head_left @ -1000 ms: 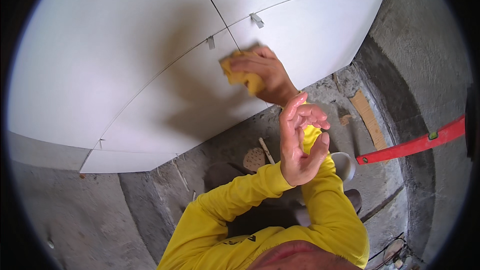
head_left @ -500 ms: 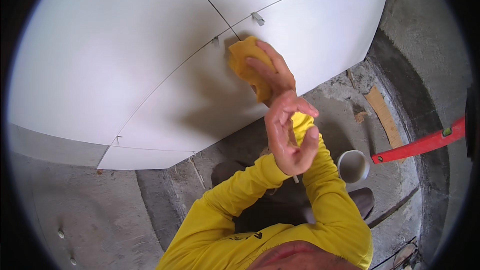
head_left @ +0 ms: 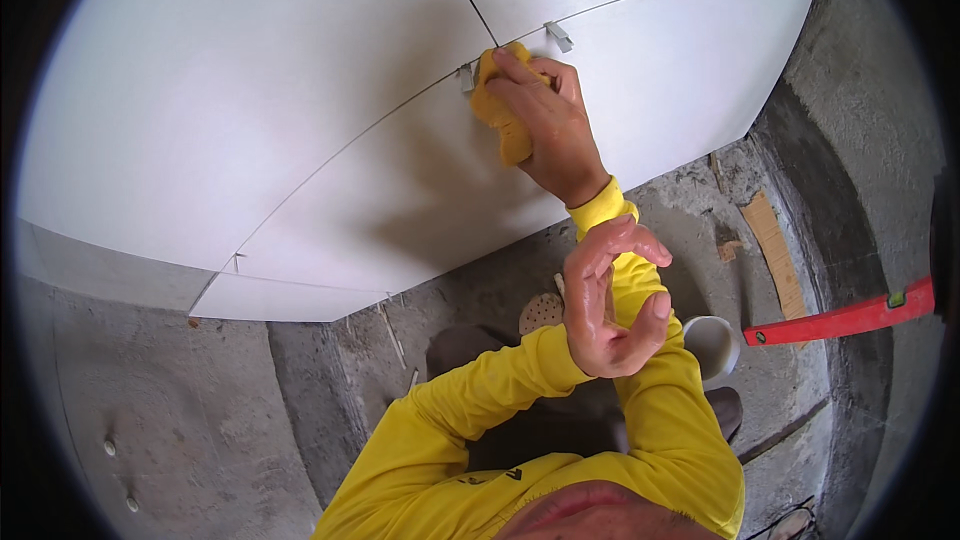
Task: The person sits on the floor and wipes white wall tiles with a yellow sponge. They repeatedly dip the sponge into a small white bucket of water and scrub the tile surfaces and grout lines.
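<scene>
My right hand [head_left: 566, 135] grips a yellow sponge [head_left: 513, 143], pressing it to the white wall panels [head_left: 300, 100] right where their dark joints meet. The thumb lies on top of the sponge. Close to it, a small grey clip [head_left: 467, 79] sticks out of the curved-looking joint on the left, and another grey clip [head_left: 559, 37] sits further right. Wet-looking and holding nothing, my left hand [head_left: 600, 315] hovers in front of the right forearm, its fingers loosely curled and the thumb apart.
A white bucket [head_left: 735, 345] with cloudy liquid stands on the rough concrete floor, right of my arms. Near it a red spirit level [head_left: 835, 322] juts in from the right. A brown strip [head_left: 775, 255] lies by the wall. A round perforated piece [head_left: 541, 312] shows beside my left wrist.
My right hand has moved up with the sponge onto the joint crossing, its grip turned so the thumb is on top. My left hand remains raised and curled, now clear of the right wrist.
</scene>
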A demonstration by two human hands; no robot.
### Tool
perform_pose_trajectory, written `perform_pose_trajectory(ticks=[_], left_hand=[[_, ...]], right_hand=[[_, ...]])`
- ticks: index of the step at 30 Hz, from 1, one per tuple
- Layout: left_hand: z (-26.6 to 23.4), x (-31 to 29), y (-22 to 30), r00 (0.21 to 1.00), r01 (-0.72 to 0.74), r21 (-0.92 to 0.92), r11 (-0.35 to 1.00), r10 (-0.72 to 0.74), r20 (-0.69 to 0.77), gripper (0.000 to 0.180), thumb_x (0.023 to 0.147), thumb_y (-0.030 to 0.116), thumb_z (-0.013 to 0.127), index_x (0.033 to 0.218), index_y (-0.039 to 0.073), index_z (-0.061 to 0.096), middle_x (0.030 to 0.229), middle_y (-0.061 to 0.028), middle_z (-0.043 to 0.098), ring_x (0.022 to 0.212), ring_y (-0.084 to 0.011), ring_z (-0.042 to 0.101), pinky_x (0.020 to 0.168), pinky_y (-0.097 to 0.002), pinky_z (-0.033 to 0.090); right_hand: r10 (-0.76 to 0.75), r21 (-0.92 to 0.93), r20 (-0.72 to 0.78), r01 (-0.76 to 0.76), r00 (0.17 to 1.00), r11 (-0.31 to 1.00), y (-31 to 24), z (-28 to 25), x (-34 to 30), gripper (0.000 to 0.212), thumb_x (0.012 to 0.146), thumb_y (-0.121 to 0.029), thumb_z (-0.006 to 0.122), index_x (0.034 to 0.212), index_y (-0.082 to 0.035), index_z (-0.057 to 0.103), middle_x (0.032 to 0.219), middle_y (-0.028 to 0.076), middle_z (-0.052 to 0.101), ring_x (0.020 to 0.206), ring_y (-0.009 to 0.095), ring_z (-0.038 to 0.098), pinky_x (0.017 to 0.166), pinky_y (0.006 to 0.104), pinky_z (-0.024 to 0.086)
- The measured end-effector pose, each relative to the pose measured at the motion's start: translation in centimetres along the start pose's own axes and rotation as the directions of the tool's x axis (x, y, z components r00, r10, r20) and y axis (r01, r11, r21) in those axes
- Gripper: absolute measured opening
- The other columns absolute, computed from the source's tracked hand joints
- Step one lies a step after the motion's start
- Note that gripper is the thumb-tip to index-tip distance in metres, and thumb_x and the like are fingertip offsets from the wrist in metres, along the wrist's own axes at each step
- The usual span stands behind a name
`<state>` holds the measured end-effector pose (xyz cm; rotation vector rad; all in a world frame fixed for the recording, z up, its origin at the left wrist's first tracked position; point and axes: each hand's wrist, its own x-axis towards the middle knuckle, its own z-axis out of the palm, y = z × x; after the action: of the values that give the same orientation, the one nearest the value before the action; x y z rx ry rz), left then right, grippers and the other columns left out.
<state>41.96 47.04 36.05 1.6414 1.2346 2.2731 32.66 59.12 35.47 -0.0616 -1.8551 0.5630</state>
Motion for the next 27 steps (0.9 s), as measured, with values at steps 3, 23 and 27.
perform_pose_trajectory(ticks=[3,23,27], left_hand=[[-0.2,0.0,-0.2,1.000,-0.008,0.008,1.000,0.008,0.021,0.066,0.083,0.002,0.063,0.138,-0.007,0.028,0.099,-0.0192,0.056,0.085,-0.0231,0.057,0.081,-0.0382,0.052],[-2.6,1.4,-3.8,0.713,0.690,0.022,0.723,-0.685,0.151,0.069,0.086,0.008,0.066,0.143,-0.006,0.028,0.133,-0.0145,0.048,0.117,-0.0219,0.054,0.096,-0.0326,0.046],[-3.6,3.3,-2.5,0.678,0.735,0.047,0.677,-0.735,-0.004,0.066,0.081,-0.001,0.062,0.141,-0.004,0.035,0.128,-0.0133,0.052,0.114,-0.0218,0.056,0.094,-0.0333,0.048]], right_hand=[[-0.044,0.033,0.116,0.041,0.992,0.999,0.4,-0.4,-0.2,0.062,0.055,0.005,0.076,0.114,-0.009,0.063,0.132,0.006,0.058,0.113,0.035,0.050,0.096,0.0404,0.046],[0.737,0.822,-0.217,-0.287,0.640,0.492,-4.9,-7.3,-13.5,0.062,0.087,-0.030,0.068,0.135,0.002,0.045,0.129,0.013,0.052,0.121,0.023,0.050,0.103,0.0356,0.039],[0.597,0.769,0.002,-0.383,0.802,0.511,-2.4,-12.5,-14.5,0.082,0.071,-0.042,0.081,0.136,-0.003,0.048,0.142,0.016,0.038,0.129,0.028,0.043,0.104,0.0401,0.038]])
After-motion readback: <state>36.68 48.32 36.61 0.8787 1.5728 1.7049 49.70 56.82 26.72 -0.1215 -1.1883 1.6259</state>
